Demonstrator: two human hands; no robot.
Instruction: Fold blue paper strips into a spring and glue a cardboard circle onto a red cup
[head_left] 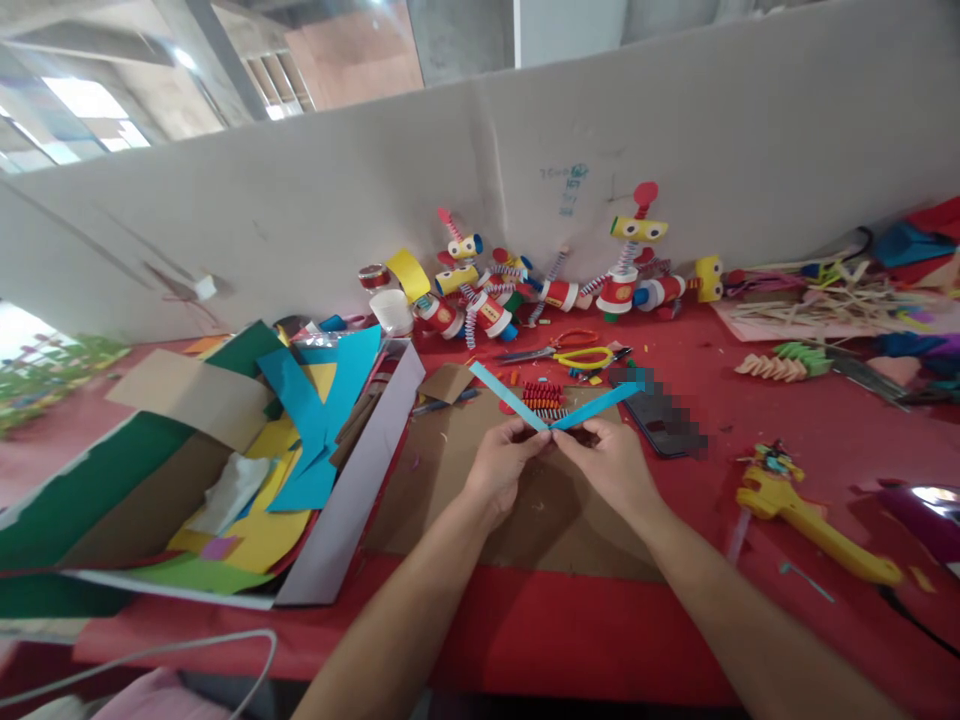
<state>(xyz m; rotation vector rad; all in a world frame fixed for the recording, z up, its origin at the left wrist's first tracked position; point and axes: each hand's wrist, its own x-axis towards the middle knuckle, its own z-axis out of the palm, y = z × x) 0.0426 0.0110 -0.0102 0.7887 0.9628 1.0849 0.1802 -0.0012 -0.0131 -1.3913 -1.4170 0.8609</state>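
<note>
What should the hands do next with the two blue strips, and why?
Probably fold the left blue strip flat across the right blue strip. The left hand and right hand pinch both strips where their ends meet in a V, and small zigzag-folded paper springs lie just behind.

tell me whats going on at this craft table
A person's left hand and right hand pinch blue paper strips where they meet in a V, above a cardboard sheet on the red table. A box of coloured paper sits to the left, scissors and paper figures behind, a yellow glue gun on the right.
</note>
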